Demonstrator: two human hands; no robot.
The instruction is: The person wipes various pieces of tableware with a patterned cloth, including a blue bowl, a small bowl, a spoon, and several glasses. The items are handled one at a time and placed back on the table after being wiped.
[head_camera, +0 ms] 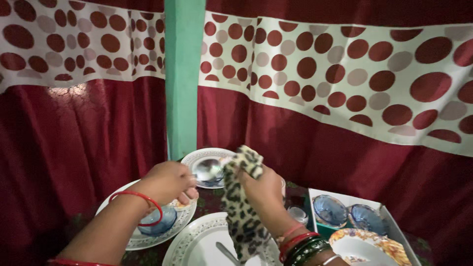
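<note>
- At the left edge of the table, I see a patterned white plate (143, 239) carrying a small blue glass bowl (160, 220).
- My left hand (167, 181), a red bangle (135, 197) on its wrist, hangs over that plate with its fingers curled tight around the handle of a metal spoon (208, 170); the spoon's bowl sticks out to the right.
- Behind the spoon, at the far edge of the table against the dark red curtain (79, 143), stands another white plate (197, 155).
- Just right of the spoon, my right hand (263, 189) grips a leopard-print cloth (241, 207), fingers closed on its top; the cloth touches the spoon's bowl and hangs down over a third white plate (192, 246) at the near edge.
- A knife-like metal utensil (225, 252) lies on that near plate.
- Red and green bangles (301, 246) ring my right wrist.
- Toward the right edge, an open box (389, 219) holds two blue glass bowls (329, 211); a floral-rimmed dish (369, 246) sits in front of it.
</note>
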